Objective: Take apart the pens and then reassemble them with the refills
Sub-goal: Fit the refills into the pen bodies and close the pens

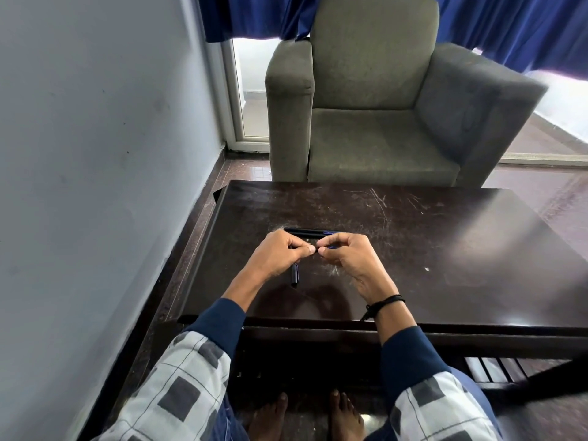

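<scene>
Both my hands are held close together above the dark wooden table, fingertips almost touching. My left hand grips a dark pen barrel whose lower end sticks out below the palm. My right hand pinches a small blue pen part between thumb and fingers. Just beyond the hands, dark and blue pens lie side by side on the table. Most of what the hands hold is hidden by the fingers.
A grey armchair stands right behind the table's far edge. A pale wall runs along the left. Blue curtains hang at the back. My bare feet show under the table's near edge.
</scene>
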The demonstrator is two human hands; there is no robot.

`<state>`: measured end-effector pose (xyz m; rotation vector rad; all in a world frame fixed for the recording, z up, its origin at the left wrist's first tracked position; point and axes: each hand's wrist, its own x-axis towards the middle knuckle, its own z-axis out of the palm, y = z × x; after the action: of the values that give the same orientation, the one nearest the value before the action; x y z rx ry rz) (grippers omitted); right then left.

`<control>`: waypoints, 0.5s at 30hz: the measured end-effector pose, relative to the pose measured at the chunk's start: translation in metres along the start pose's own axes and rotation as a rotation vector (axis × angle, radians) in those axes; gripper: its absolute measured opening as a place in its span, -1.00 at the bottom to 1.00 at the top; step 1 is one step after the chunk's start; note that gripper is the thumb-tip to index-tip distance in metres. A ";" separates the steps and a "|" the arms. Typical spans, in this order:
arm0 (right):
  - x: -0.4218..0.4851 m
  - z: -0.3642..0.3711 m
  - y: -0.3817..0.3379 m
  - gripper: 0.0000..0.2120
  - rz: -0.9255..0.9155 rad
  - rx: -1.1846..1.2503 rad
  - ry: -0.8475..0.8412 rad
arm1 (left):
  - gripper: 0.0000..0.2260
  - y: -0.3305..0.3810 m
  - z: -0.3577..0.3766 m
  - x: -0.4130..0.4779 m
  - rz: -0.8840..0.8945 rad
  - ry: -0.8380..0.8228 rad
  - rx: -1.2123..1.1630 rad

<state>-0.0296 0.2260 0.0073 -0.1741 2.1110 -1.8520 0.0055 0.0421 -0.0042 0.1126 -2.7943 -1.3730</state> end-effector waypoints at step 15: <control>0.002 0.002 -0.001 -0.86 0.043 0.127 -0.023 | -0.88 0.001 0.000 0.001 0.003 0.012 -0.004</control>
<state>-0.0314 0.2234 0.0079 -0.1182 1.9585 -1.9419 0.0048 0.0424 -0.0035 0.1158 -2.7811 -1.3720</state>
